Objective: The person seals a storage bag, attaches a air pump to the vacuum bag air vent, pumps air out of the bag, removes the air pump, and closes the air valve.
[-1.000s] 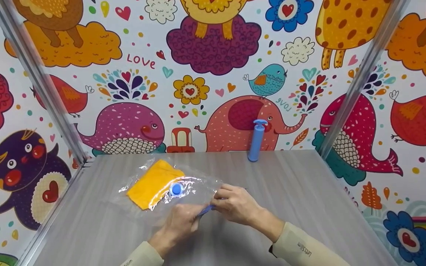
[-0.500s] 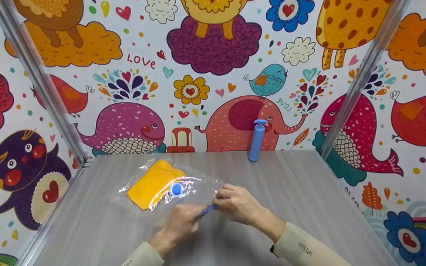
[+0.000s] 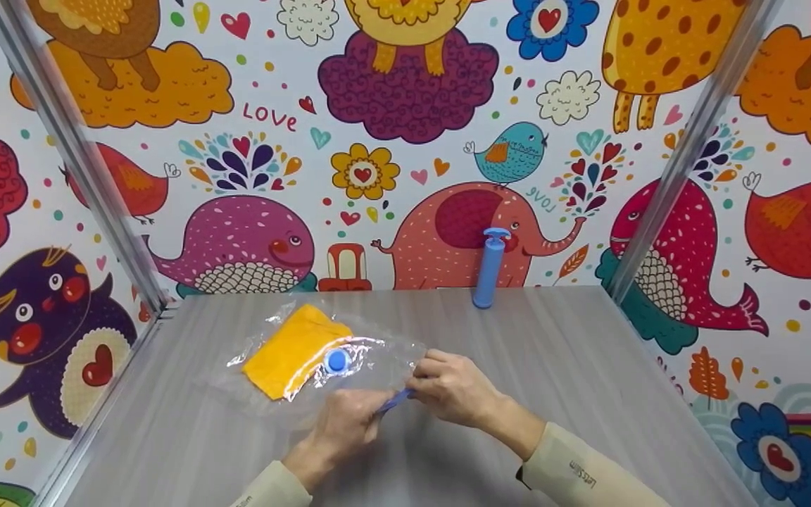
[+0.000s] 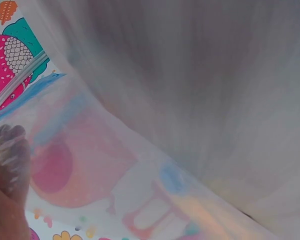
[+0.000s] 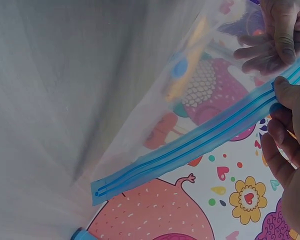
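A clear zip-top vacuum bag (image 3: 388, 352) lies on the table with a folded yellow cloth (image 3: 296, 352) inside. Its round blue valve (image 3: 337, 361) faces up. At the bag's near edge, my left hand (image 3: 349, 419) grips the blue zip strip (image 3: 395, 401). My right hand (image 3: 451, 391) pinches that strip a little farther right. The right wrist view shows the right thumb and forefinger on the double blue zip (image 5: 190, 140), beside a small blue piece that may be a slider. Through the plastic, the left wrist view catches part of the left hand (image 4: 10, 175).
A blue hand pump (image 3: 490, 271) stands upright at the table's back edge, right of centre. Patterned walls and metal posts (image 3: 687, 155) border the grey table (image 3: 553, 366) at the back and sides.
My right hand has slid slightly right along the zip strip, so a bit more blue strip shows between the hands. The left hand, bag and pump have stayed put.
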`<action>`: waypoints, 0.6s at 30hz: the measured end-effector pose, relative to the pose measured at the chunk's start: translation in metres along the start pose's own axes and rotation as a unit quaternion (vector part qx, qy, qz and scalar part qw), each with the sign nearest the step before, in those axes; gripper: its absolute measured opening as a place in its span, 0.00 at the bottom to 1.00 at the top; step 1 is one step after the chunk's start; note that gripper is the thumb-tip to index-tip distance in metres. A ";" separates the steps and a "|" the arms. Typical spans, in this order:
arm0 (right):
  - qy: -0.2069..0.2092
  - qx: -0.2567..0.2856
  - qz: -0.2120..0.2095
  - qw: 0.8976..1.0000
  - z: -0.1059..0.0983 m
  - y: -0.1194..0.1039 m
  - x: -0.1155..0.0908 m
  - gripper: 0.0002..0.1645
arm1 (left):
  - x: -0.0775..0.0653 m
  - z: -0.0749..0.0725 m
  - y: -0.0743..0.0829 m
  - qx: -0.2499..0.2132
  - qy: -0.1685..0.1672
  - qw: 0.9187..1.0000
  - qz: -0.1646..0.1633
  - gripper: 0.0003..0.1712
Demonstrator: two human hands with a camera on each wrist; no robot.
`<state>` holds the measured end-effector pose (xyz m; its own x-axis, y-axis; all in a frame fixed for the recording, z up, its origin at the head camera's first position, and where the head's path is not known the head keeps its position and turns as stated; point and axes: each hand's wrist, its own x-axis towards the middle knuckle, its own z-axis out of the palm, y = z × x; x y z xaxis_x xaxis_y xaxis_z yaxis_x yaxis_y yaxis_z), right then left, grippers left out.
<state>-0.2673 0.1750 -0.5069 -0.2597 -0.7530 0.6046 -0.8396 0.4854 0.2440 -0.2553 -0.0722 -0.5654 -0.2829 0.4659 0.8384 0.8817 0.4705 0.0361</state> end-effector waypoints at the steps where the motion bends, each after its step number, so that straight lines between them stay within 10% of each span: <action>1: 0.002 0.002 -0.003 1.000 0.000 0.001 0.000 0.10 | 0.000 0.000 0.000 -0.002 0.000 1.000 0.001 0.15; 18: 0.010 0.007 -0.002 1.000 0.002 0.003 -0.004 0.11 | -0.001 -0.006 0.000 -0.006 -0.018 1.000 -0.005 0.15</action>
<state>-0.2701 0.1789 -0.5106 -0.2474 -0.7460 0.6183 -0.8475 0.4758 0.2350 -0.2527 -0.0770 -0.5633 -0.3052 0.4885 0.8174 0.8830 0.4667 0.0508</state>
